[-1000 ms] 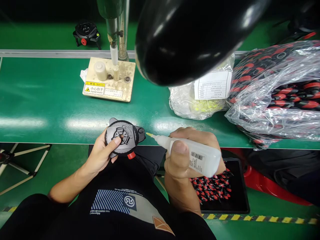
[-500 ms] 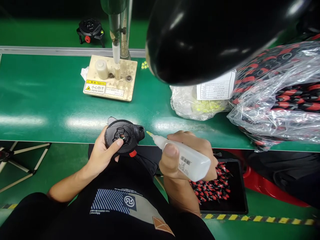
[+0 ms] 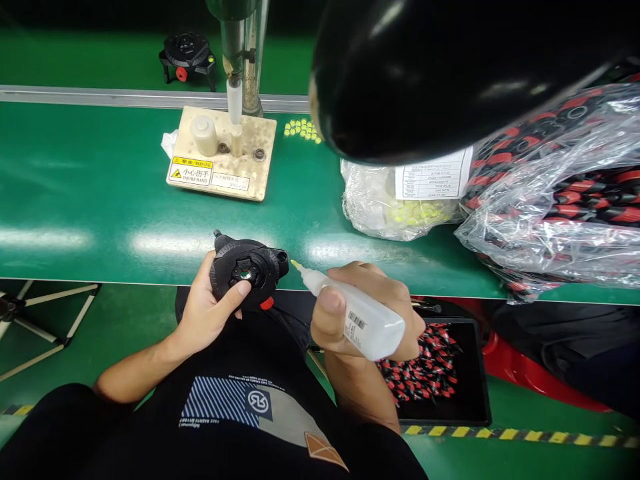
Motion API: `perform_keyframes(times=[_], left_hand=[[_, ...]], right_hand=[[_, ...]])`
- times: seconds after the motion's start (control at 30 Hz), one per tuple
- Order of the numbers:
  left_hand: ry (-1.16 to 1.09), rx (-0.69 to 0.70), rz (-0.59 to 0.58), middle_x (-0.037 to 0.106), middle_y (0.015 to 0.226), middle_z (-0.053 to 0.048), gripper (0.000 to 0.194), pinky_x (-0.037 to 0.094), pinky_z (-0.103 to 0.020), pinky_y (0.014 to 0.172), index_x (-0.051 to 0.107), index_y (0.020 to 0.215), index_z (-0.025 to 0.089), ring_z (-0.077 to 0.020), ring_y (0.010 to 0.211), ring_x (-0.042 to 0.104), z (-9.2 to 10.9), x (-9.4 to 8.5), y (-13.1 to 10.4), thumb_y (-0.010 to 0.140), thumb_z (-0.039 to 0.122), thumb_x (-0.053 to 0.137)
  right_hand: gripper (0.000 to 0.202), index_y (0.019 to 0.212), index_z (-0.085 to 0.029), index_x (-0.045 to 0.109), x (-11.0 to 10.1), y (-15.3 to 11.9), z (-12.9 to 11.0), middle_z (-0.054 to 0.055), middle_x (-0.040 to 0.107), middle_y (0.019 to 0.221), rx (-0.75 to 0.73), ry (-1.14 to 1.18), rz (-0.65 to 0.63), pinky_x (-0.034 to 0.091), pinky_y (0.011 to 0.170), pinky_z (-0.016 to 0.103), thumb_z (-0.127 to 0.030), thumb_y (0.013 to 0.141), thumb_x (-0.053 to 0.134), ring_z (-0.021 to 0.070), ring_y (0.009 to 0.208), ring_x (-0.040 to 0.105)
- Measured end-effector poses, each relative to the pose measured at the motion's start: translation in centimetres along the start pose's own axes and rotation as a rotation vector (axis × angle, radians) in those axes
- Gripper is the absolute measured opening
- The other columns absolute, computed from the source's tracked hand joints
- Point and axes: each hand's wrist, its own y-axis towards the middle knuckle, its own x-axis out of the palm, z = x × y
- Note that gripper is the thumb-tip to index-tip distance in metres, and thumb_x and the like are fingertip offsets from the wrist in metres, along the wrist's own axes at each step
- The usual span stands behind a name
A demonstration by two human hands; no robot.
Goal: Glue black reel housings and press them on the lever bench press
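My left hand (image 3: 205, 310) is wrapped round a black round base (image 3: 231, 257) with a red knob, its thumb lying near the hole in the middle. My right hand (image 3: 370, 280) grips a translucent white squeeze bottle (image 3: 373, 323), tilted so that its thin yellowish nozzle points up and left. The tip is right beside the small round socket on the base's right lug; whether they touch I cannot tell. Both are held at the front edge of the green bench (image 3: 100, 193).
A press with a cream plate (image 3: 200, 183) stands behind my hands. Small yellow-green discs (image 3: 300, 128) lie beside it. A similar base (image 3: 187, 57) sits farther back. A large glossy black object (image 3: 425, 80) overhangs the right. Bags of red-black parts (image 3: 595, 213) and a black tray (image 3: 473, 373) are at right.
The squeeze bottle has moved left, bringing its nozzle nearer the base's socket. The base has tilted slightly in my left hand. More of the yellow-green discs show beside the glossy black object.
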Motion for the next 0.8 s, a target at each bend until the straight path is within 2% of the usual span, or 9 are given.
perform_keyframes(times=[0.23, 0.47, 0.63, 0.73, 0.8], left_hand=[[0.030, 0.002, -0.010, 0.066, 0.091, -0.002, 0.043, 0.057, -0.023, 0.046, 0.060, 0.118, 0.023, -0.0131, 0.060, 0.063, -0.05, 0.00, 0.00, 0.087, 0.043, 0.082], [0.068, 0.029, -0.003, 0.067, 0.093, -0.002, 0.042, 0.056, -0.024, 0.050, 0.059, 0.120, 0.022, -0.0144, 0.065, 0.064, 0.08, 0.12, 0.05, 0.089, 0.043, 0.080], [0.177, 0.118, 0.072, 0.070, 0.103, -0.005, 0.042, 0.059, -0.029, 0.070, 0.063, 0.119, 0.022, -0.0207, 0.086, 0.069, 0.02, 0.10, 0.04, 0.087, 0.040, 0.082], [0.229, 0.174, 0.061, 0.071, 0.110, -0.006, 0.042, 0.059, -0.033, 0.084, 0.063, 0.123, 0.022, -0.0224, 0.097, 0.070, -0.33, -0.09, 0.00, 0.089, 0.038, 0.081], [0.247, 0.193, 0.054, 0.071, 0.113, -0.006, 0.043, 0.058, -0.035, 0.091, 0.062, 0.125, 0.022, -0.0231, 0.102, 0.070, -0.57, -0.22, -0.03, 0.089, 0.037, 0.080]], right_hand=[[0.015, 0.085, -0.023, 0.062, 0.10, -0.25, -0.01, 0.000, 0.063, 0.065, 0.004, -0.010, 0.007, 0.041, 0.038, 0.034, -0.031, 0.098, 0.063, 0.0152, 0.044, 0.051], [0.020, 0.083, -0.021, 0.059, -0.16, -0.10, -0.14, -0.003, 0.065, 0.068, 0.028, -0.006, 0.005, 0.043, 0.041, 0.030, -0.032, 0.100, 0.061, 0.0115, 0.047, 0.053], [0.014, 0.088, -0.020, 0.061, -0.35, -0.09, -0.23, -0.003, 0.065, 0.069, 0.011, 0.014, 0.018, 0.042, 0.039, 0.030, -0.030, 0.098, 0.062, 0.0115, 0.046, 0.052], [0.011, 0.088, -0.020, 0.062, -0.22, -0.16, -0.22, -0.001, 0.066, 0.070, -0.003, 0.025, 0.028, 0.041, 0.039, 0.030, -0.027, 0.096, 0.064, 0.0123, 0.046, 0.052], [0.011, 0.087, -0.021, 0.062, -0.18, -0.24, -0.24, -0.001, 0.065, 0.068, 0.012, 0.017, -0.007, 0.042, 0.039, 0.031, -0.028, 0.096, 0.065, 0.0133, 0.046, 0.051]])
